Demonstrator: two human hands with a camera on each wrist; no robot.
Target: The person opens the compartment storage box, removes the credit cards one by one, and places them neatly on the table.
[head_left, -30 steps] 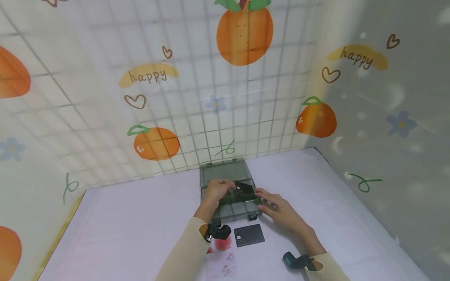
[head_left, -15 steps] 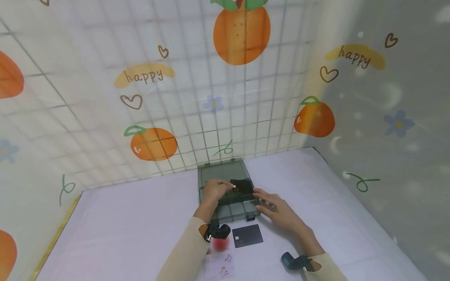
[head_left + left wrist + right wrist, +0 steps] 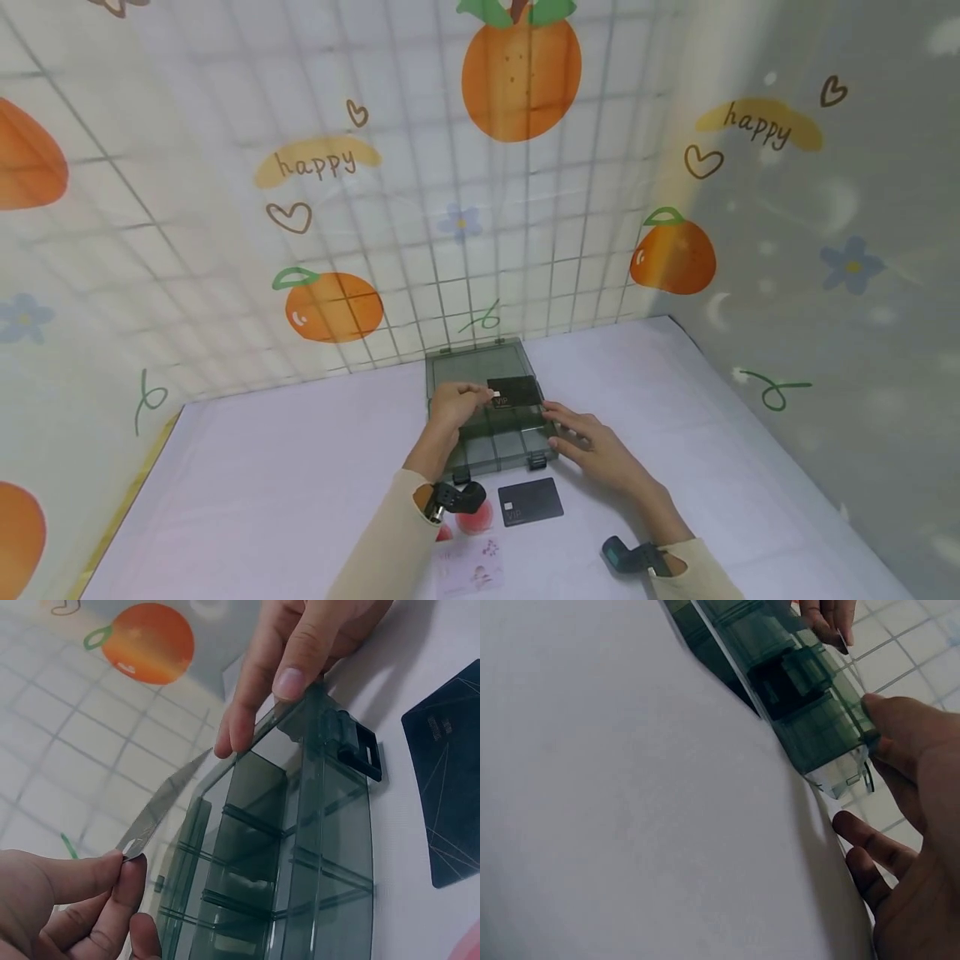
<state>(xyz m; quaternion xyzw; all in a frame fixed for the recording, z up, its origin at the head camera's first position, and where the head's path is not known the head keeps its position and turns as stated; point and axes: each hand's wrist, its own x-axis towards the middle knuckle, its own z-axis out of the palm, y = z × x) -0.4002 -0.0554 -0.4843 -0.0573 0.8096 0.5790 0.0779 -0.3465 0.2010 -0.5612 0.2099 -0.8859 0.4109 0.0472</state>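
Over the open green see-through compartment box, my left hand pinches a black VIP card by its left end, between thumb and fingers. The left wrist view has that card nearly edge-on, its far end close to the box rim. At the box's right side rests my right hand, fingers fairly straight, with fingertips at the rim near the front corner. In the right wrist view its thumb is right at the box's corner beside the black latch.
A second black VIP card lies on the white table in front of the box. Next to it are a round red thing and a pale pink printed card. The box's lid lies back towards the patterned curtain.
The held card has risen slightly and shifted left, turning from slanted to nearly level. My left hand has moved a little left with it. My right hand stays at the box's side.
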